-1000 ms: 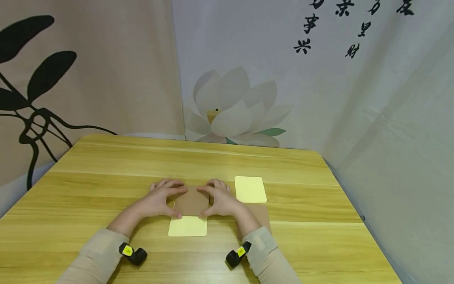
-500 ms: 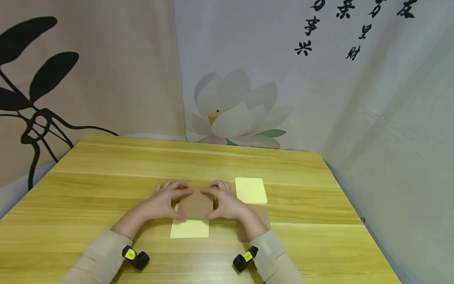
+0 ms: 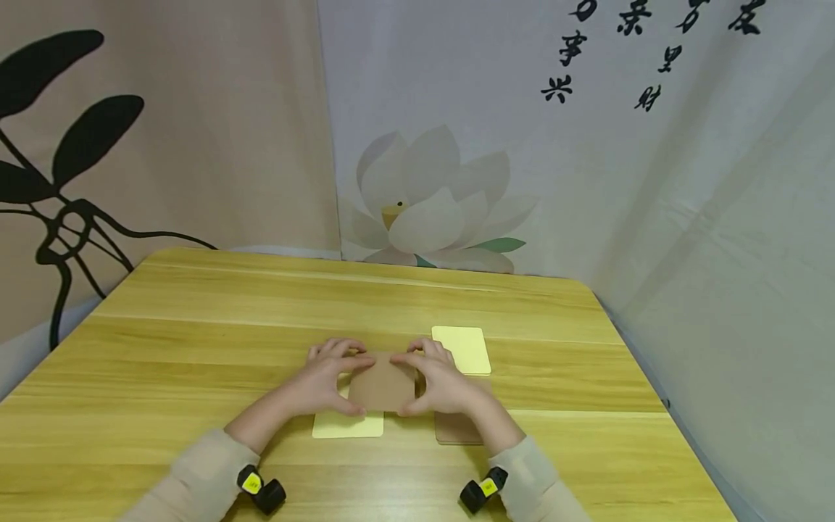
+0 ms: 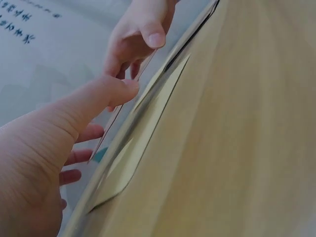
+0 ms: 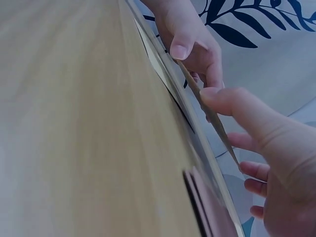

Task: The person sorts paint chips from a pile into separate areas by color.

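Note:
Both hands hold a thin brown square card (image 3: 382, 384) by its sides, thumbs at the near edge and fingers at the far edge. My left hand (image 3: 326, 380) grips its left side and my right hand (image 3: 440, 380) its right side. In the right wrist view, the brown card (image 5: 219, 126) is tilted and raised off the tabletop. Partly under it in the head view lies a pale yellow square card (image 3: 349, 428), its back portion hidden by the brown card and left hand.
A second pale yellow card (image 3: 464, 348) lies behind the right hand. In front of it are stacked brown cards (image 3: 457, 429), partly covered by the right forearm. The wooden table (image 3: 196, 312) ends at a printed curtain (image 3: 424, 87).
Both hands have lifted the brown card from over the front yellow card and carried it to the right and slightly nearer. More of the yellow card's left side now shows.

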`<state>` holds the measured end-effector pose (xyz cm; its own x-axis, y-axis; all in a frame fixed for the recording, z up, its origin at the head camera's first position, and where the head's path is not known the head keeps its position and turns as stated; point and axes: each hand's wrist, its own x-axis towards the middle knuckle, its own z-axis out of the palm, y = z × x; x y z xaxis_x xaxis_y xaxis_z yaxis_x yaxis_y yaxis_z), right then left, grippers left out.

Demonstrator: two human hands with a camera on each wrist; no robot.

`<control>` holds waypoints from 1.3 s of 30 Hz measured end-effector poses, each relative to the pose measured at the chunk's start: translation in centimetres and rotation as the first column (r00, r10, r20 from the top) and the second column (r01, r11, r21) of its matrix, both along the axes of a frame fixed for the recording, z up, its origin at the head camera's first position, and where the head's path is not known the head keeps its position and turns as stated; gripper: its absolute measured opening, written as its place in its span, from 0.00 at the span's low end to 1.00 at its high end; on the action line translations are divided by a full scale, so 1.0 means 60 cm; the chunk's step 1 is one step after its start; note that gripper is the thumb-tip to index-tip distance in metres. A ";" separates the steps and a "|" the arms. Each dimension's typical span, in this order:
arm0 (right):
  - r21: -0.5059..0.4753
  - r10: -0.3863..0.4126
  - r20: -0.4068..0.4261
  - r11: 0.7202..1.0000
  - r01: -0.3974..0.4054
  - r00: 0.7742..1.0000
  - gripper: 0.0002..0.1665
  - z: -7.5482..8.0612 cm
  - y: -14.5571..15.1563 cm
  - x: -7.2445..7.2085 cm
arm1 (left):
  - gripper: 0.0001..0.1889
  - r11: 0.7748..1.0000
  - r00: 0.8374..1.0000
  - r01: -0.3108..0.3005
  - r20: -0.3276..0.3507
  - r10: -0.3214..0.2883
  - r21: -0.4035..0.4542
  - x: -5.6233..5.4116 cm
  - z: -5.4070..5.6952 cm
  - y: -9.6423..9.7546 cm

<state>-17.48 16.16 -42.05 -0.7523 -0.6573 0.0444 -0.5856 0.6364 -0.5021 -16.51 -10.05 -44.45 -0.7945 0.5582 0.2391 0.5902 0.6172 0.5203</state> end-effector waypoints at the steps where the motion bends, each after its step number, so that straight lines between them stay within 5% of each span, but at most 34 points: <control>1: -0.002 0.001 0.001 1.000 -0.001 1.000 0.47 0.001 0.005 0.003 | 0.44 1.000 1.000 0.002 -0.001 -0.002 0.000 0.002 0.000 0.005; 18: -0.060 -0.014 -0.006 0.998 0.013 1.000 0.48 0.007 0.084 0.036 | 0.43 0.999 0.999 0.022 -0.025 -0.021 0.030 0.025 0.001 0.086; 39: -0.077 -0.018 0.079 0.997 0.024 0.997 0.50 0.002 0.177 0.056 | 0.43 1.000 0.999 0.026 0.041 -0.026 -0.002 0.046 0.006 0.180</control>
